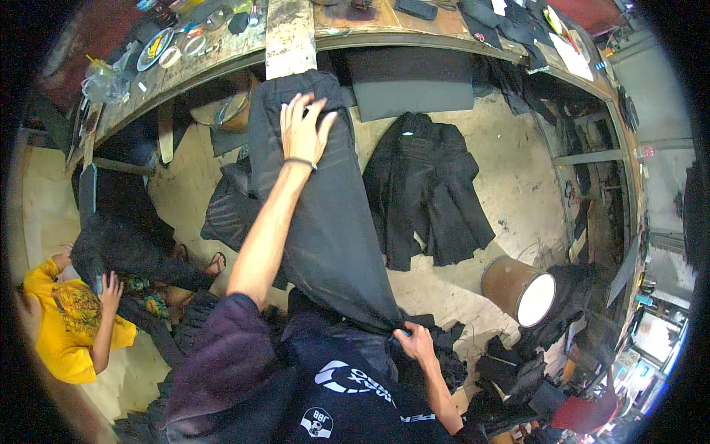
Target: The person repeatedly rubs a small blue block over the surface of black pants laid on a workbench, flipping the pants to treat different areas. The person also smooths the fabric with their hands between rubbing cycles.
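In the head view, black trousers [329, 222] stretch between the hands, upper end over a board [291, 37]. The left hand [302, 135] presses there, fingers spread; the right hand [416, 342] pinches the lower end.

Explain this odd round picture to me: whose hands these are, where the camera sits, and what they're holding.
There is no machine: these are a person's bare hands. A wide fisheye camera on the head looks down, so straight edges bend. The left hand lies spread on a long black garment; the right hand grips its near end. Its far end meets a narrow board at the workbench, which holds scattered small items. Another dark garment lies on the floor.
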`<action>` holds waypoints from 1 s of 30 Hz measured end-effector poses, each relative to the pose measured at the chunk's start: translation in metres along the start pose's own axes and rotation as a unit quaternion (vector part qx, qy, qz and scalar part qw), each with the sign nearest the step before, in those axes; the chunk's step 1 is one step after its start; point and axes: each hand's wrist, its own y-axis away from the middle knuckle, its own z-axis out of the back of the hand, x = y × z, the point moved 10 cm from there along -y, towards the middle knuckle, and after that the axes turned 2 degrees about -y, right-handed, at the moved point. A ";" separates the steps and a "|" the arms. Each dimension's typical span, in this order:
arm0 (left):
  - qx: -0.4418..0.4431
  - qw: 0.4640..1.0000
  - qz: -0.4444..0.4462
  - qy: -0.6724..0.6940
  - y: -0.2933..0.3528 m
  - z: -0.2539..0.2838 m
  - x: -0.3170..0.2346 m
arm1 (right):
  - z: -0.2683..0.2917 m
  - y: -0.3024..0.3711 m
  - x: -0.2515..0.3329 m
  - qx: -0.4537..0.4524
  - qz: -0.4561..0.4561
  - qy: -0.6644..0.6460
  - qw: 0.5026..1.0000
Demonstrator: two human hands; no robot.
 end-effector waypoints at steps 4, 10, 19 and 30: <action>0.086 0.991 0.100 0.002 0.001 0.016 0.020 | 0.002 -0.018 0.029 -0.018 0.040 0.040 0.998; 0.241 0.934 0.222 -0.142 -0.100 0.001 -0.014 | 0.020 -0.038 0.100 -0.122 0.147 0.065 0.980; 0.145 0.963 0.152 -0.170 -0.031 -0.010 -0.036 | -0.060 -0.043 0.020 -0.075 -0.012 0.084 0.994; 0.239 0.963 0.125 0.009 -0.004 0.059 -0.011 | -0.018 -0.065 0.043 -0.024 0.048 -0.017 0.998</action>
